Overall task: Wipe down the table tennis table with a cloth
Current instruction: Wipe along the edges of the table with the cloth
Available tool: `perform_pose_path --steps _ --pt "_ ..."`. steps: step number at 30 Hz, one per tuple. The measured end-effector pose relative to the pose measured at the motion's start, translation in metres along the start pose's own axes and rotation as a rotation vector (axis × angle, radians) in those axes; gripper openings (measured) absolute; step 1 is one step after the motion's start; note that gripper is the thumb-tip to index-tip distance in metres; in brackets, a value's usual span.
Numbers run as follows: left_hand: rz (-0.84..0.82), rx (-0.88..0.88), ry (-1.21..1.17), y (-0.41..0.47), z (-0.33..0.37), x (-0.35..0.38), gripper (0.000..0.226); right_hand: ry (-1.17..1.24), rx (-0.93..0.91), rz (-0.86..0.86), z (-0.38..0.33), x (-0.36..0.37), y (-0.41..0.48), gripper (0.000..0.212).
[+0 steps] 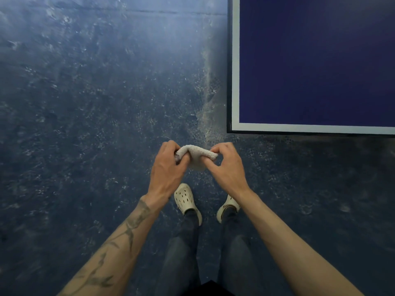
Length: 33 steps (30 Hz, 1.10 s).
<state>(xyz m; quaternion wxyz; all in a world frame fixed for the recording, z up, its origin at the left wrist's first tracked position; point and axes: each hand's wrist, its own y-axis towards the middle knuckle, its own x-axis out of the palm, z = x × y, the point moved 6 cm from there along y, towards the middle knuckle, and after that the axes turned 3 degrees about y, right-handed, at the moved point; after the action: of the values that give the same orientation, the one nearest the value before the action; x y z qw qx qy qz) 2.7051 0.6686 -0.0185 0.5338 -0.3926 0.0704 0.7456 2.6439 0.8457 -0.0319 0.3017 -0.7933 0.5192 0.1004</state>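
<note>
A small white terry cloth (pixel 195 155) is bunched up between both my hands, held in the air above the floor in the middle of the view. My left hand (pixel 168 167) grips its left end with curled fingers. My right hand (pixel 226 165) pinches its right end between thumb and fingers. The table tennis table (pixel 316 60) fills the upper right: a dark blue top with a white border line and a black edge. Its near left corner lies just above and to the right of my hands, which do not touch it.
A scuffed, dusty blue floor (pixel 96 103) spreads across the left and bottom. My two feet in cream clogs (pixel 187 201) stand below my hands, facing the table's corner.
</note>
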Motion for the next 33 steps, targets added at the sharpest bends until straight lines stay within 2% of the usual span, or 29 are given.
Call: perform_pose_path --steps 3,5,6,9,11,13,15,17,20,24,28,33 --pt "-0.052 -0.063 -0.213 -0.006 0.016 0.012 0.023 0.281 0.075 -0.103 -0.014 0.007 -0.009 0.011" --pt "-0.090 -0.085 -0.378 -0.011 0.022 0.019 0.025 0.452 0.125 -0.196 -0.017 0.008 -0.015 0.022" --pt "-0.098 -0.123 -0.437 -0.013 0.023 0.021 0.032 0.463 0.115 -0.231 -0.018 0.006 -0.017 0.030" --pt "-0.109 -0.303 -0.612 -0.020 0.021 0.026 0.054 0.257 -0.034 -0.199 -0.019 -0.001 -0.018 0.055" --pt "-0.131 -0.321 -0.693 -0.025 0.027 0.028 0.050 0.183 -0.103 -0.086 -0.020 -0.011 -0.015 0.045" --pt "-0.123 -0.273 -0.677 -0.025 0.035 0.029 0.036 0.197 -0.141 0.003 -0.020 -0.024 -0.011 0.036" --pt "-0.049 -0.275 -0.643 -0.020 0.036 0.032 0.025 0.274 -0.161 0.021 -0.025 -0.030 -0.011 0.034" --pt "0.008 -0.375 -0.690 -0.017 0.043 0.039 0.022 0.360 -0.192 0.006 -0.033 -0.032 -0.018 0.031" --pt "-0.058 -0.495 -0.926 -0.015 0.070 0.054 0.031 0.423 -0.235 0.009 -0.043 -0.033 -0.034 0.034" --pt "-0.116 -0.484 -1.082 -0.013 0.101 0.061 0.040 0.497 -0.326 0.051 -0.039 -0.057 -0.058 0.031" --pt "-0.150 -0.511 -1.082 -0.015 0.127 0.087 0.041 0.399 -0.358 0.056 -0.011 -0.088 -0.077 0.037" --pt "-0.192 -0.511 -1.013 -0.020 0.165 0.124 0.046 0.333 -0.333 0.121 0.018 -0.129 -0.077 0.035"
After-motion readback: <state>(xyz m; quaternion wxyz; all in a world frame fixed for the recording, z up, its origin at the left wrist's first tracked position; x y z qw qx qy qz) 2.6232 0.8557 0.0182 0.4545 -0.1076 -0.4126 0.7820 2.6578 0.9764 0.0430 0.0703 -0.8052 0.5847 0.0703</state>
